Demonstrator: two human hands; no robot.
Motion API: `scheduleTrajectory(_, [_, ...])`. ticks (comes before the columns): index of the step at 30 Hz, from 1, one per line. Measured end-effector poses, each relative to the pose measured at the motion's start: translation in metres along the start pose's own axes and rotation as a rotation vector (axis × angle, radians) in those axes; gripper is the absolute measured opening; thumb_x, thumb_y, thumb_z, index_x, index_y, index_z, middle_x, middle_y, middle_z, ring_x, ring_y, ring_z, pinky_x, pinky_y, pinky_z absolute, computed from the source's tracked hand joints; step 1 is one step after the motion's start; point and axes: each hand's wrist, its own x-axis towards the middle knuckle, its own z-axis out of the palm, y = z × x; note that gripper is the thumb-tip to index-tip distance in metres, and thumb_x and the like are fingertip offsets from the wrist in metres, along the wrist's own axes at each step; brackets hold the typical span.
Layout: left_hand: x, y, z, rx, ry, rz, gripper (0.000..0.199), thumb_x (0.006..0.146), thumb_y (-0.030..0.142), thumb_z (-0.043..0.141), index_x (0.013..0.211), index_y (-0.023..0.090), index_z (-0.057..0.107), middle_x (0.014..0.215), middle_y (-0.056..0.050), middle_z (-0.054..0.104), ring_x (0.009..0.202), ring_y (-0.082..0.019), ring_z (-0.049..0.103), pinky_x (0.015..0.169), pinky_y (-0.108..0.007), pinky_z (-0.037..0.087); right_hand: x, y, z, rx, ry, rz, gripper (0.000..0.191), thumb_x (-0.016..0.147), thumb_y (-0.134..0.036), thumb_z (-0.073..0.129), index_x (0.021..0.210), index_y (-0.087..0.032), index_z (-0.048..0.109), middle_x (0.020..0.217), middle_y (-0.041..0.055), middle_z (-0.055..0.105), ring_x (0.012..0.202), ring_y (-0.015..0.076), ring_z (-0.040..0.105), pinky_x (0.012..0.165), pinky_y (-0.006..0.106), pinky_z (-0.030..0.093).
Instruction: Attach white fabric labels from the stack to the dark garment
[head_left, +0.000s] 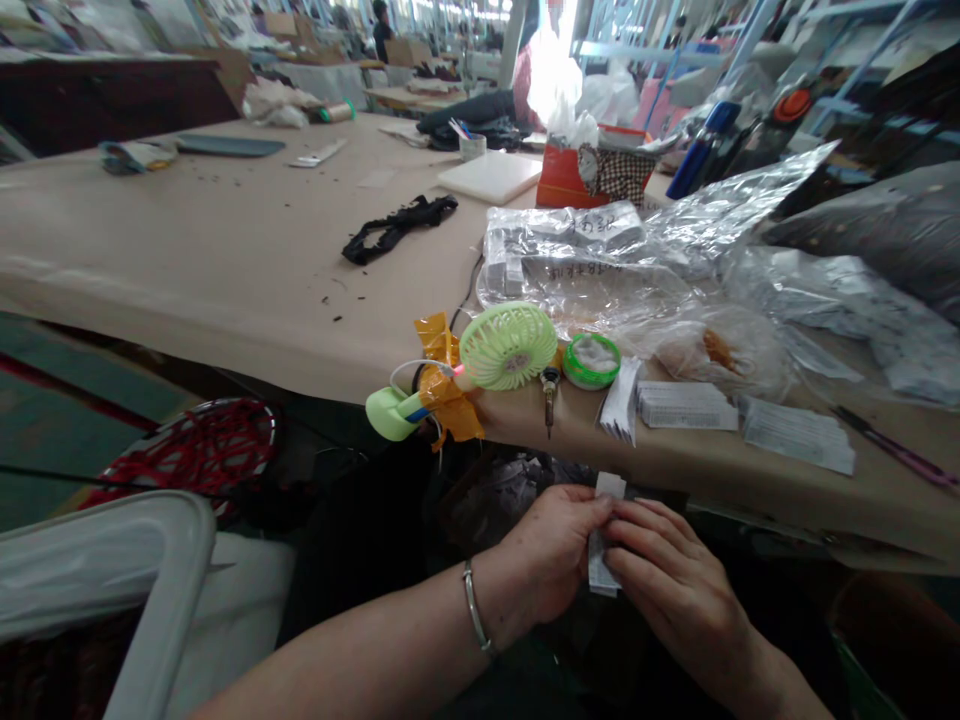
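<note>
Below the table's front edge, my left hand point(551, 545) grips a narrow stack of white printed labels point(604, 572), its thumb across the front. My right hand point(679, 575) is closed on the same stack from the other side, fingers bent over its edge. The labels stand roughly upright between both hands. On the table edge just beyond lie more label stacks: a folded white bundle point(620, 402), a printed stack point(686, 406) and a fanned stack point(796, 434). A green round tub point(592, 361) with white stuff inside sits beside them.
A light green fan point(508, 346) is taped to the table edge, with a pointed tool point(550, 400) beside it. Clear plastic bags point(592, 260) cover the right side. Scissors or tweezers with purple handles point(900, 448) lie far right. A white bin point(195, 530) stands lower left.
</note>
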Motion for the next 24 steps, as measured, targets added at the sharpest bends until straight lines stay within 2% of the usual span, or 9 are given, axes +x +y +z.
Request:
scheduleTrajectory(4, [-0.002,0.004,0.002,0.092,0.067,-0.049,0.014,0.086,0.022,0.057,0.086,0.008,0.06,0.066,-0.005,0.062,0.051,-0.01,0.057,0.052,-0.021,0.044,-0.013,0.015,-0.008,-0.049,0.044,0.091,0.034,0.085,-0.007,0.055,0.116,-0.019,0.059,0.107,0.0079,0.07,0.115,0.0231,0.06,0.093,0.041,0.052])
scheduleTrajectory(6, [-0.003,0.008,0.002,0.173,0.129,-0.098,0.019,0.091,0.025,0.049,0.09,0.008,0.058,0.068,-0.007,0.064,0.052,-0.012,0.06,0.055,-0.025,0.048,-0.023,0.035,-0.019,-0.234,0.117,0.218,0.041,0.087,-0.016,0.056,0.128,-0.019,0.052,0.114,0.0117,0.066,0.117,0.0267,0.056,0.094,0.044,0.051])
scheduleTrajectory(8, [-0.004,0.009,0.001,0.218,0.162,-0.124,0.018,0.093,0.024,0.046,0.09,0.009,0.057,0.068,-0.007,0.065,0.051,-0.012,0.061,0.055,-0.025,0.048,-0.033,0.056,-0.031,-0.5,0.151,0.381,0.051,0.09,-0.033,0.054,0.136,-0.013,0.045,0.122,0.0186,0.06,0.12,0.0333,0.053,0.096,0.052,0.047])
scheduleTrajectory(10, [-0.003,0.007,-0.001,0.237,0.166,-0.127,0.018,0.093,0.023,0.046,0.091,0.009,0.056,0.068,-0.007,0.065,0.051,-0.012,0.061,0.054,-0.024,0.048,-0.041,0.074,-0.04,-0.709,0.097,0.508,0.062,0.091,-0.047,0.047,0.138,-0.006,0.041,0.126,0.0243,0.055,0.121,0.0395,0.049,0.095,0.057,0.043])
scheduleTrajectory(12, [-0.003,0.004,-0.003,0.246,0.16,-0.128,0.018,0.093,0.024,0.045,0.092,0.009,0.056,0.068,-0.007,0.065,0.051,-0.012,0.061,0.053,-0.023,0.047,-0.046,0.084,-0.046,-0.811,0.008,0.56,0.061,0.093,-0.048,0.041,0.137,-0.005,0.043,0.129,0.0249,0.054,0.121,0.0415,0.048,0.094,0.058,0.042])
scheduleTrajectory(14, [-0.002,0.001,-0.005,0.249,0.159,-0.137,0.019,0.093,0.025,0.045,0.092,0.009,0.056,0.068,-0.007,0.065,0.051,-0.013,0.061,0.052,-0.023,0.047,-0.05,0.088,-0.05,-0.823,-0.033,0.55,0.05,0.094,-0.041,0.041,0.132,-0.009,0.049,0.127,0.0207,0.057,0.118,0.0384,0.051,0.094,0.055,0.042])
scheduleTrajectory(16, [-0.002,0.0,-0.007,0.249,0.158,-0.145,0.018,0.093,0.024,0.046,0.092,0.009,0.056,0.068,-0.007,0.065,0.052,-0.013,0.061,0.053,-0.023,0.048,-0.054,0.091,-0.054,-0.776,-0.002,0.509,0.038,0.094,-0.035,0.043,0.122,-0.013,0.056,0.12,0.0162,0.063,0.111,0.033,0.057,0.093,0.05,0.044])
scheduleTrajectory(21, [-0.001,0.001,-0.01,0.242,0.142,-0.136,0.019,0.092,0.025,0.048,0.093,0.008,0.056,0.07,-0.007,0.065,0.054,-0.013,0.063,0.055,-0.024,0.049,-0.059,0.098,-0.068,-0.571,0.148,0.4,0.017,0.092,-0.029,0.051,0.094,-0.019,0.064,0.096,0.0085,0.07,0.092,0.0242,0.064,0.086,0.041,0.049])
scheduleTrajectory(24, [-0.001,0.002,-0.01,0.234,0.134,-0.134,0.019,0.091,0.026,0.048,0.092,0.009,0.057,0.07,-0.008,0.065,0.055,-0.014,0.063,0.056,-0.025,0.049,-0.051,0.084,-0.066,-0.42,0.308,0.44,0.009,0.089,-0.024,0.057,0.09,-0.02,0.065,0.092,0.0065,0.069,0.089,0.022,0.065,0.085,0.039,0.051])
